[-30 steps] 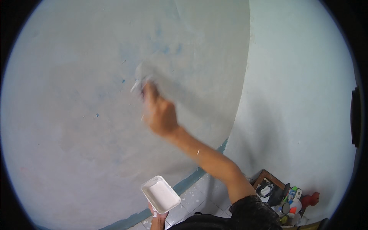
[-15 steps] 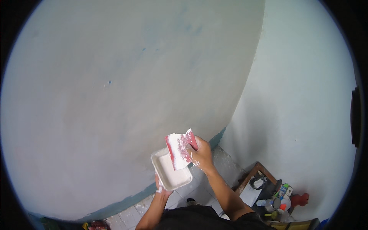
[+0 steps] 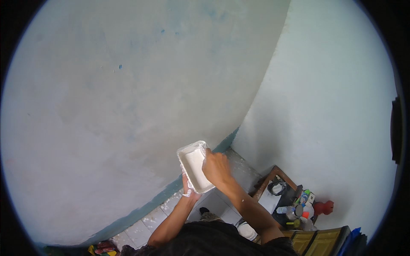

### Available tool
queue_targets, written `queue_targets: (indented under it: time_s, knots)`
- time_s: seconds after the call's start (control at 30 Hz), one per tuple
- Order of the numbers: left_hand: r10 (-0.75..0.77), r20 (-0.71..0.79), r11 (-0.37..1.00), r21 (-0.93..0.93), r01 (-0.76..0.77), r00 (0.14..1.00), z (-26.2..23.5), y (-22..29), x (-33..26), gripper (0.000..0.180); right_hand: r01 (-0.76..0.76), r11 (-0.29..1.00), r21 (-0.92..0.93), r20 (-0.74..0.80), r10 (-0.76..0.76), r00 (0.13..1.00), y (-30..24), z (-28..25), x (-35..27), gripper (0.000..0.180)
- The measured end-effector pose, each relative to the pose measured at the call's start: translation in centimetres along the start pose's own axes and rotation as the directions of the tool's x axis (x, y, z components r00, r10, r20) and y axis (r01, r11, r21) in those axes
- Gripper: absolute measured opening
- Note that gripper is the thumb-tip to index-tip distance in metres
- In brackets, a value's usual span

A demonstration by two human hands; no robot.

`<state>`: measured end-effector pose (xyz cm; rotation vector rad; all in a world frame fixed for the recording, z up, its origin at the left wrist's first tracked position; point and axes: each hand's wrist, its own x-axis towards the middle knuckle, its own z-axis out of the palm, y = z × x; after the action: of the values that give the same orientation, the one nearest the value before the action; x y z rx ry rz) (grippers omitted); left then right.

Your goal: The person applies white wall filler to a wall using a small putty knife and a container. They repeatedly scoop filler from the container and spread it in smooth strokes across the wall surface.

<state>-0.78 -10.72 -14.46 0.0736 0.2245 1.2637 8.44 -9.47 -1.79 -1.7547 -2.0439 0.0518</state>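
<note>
My left hand [image 3: 191, 194] grips a shallow white rectangular tray [image 3: 183, 165] from below and its near left side. Pale white putty [image 3: 195, 167] lies in the tray, and white smears show on the rim and on my left fingers and wrist. Over the tray's right edge, my right hand [image 3: 217, 168] is closed with its back toward me. The red putty spreader seen in it a moment ago is now almost wholly hidden behind the hand, at the tray's far right corner. Beyond the tray stands a patchy greyish-white wall [image 3: 128, 119] with small blue spots.
A wood-edged table [image 3: 291, 181] at the right bears bottles, jars and a black-rimmed bowl. Beside it sits a red figure [image 3: 324, 208]. A yellow-brown cabinet [image 3: 320, 243] stands nearer me. A white bucket [image 3: 247, 230] is by my legs on the spattered tiled floor [image 3: 153, 219].
My right hand has turned over and brought the spreader down into the tray. My left hand has moved the tray slightly up and right in view. The view has tilted a little.
</note>
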Motion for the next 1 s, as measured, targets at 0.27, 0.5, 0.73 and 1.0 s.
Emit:
queue_targets:
  time_s: [0.27,0.5,0.73,1.0]
  knots:
    - [-0.100,0.005,0.993,-0.069,0.100,0.995,0.4,-0.9,-0.7,0.065,-0.032,0.996,-0.078,0.079,0.038,0.996,-3.1,2.0,-1.5,0.021]
    - [-0.073,0.077,0.979,-0.183,0.087,0.994,-2.5,-1.9,-0.1,0.055,-0.050,0.998,-0.034,0.136,0.054,0.989,-3.8,2.2,-1.4,0.016]
    - [-0.100,0.081,0.976,-0.187,0.114,0.992,-1.6,-1.7,-0.3,0.057,-0.139,0.987,-0.085,0.102,0.147,0.984,-2.1,0.3,-0.6,0.016]
    - [-0.142,0.142,0.944,-0.278,0.177,0.980,-2.2,-2.6,0.1,0.056,-0.063,0.996,-0.062,0.132,0.071,0.989,-3.4,1.5,-1.4,0.015]
